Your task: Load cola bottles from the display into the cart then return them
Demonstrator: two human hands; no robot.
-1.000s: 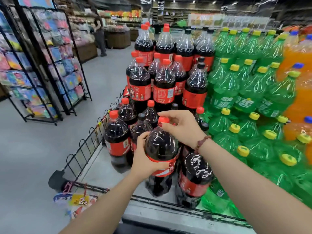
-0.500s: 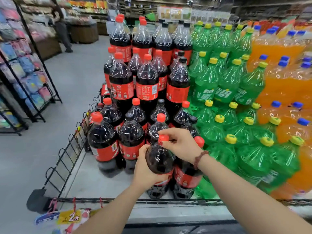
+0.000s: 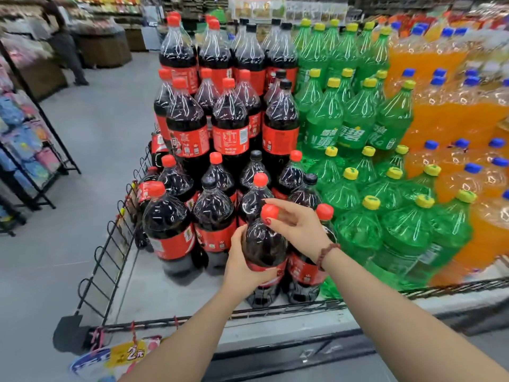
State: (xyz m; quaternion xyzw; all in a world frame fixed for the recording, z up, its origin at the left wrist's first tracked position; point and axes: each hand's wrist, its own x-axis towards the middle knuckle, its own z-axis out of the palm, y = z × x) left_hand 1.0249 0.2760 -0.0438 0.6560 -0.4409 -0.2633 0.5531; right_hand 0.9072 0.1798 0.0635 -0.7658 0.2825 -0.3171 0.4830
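Both hands grip one cola bottle (image 3: 263, 244) at the display's (image 3: 165, 293) front edge: left hand (image 3: 242, 268) around its body, right hand (image 3: 297, 227) pinching its cap.

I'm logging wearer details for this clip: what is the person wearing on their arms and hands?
No sleeves are in view. The right hand has a dark red-brown beaded bracelet at the wrist and red polish on the thumbnail. The left hand shows no ring, watch or band.
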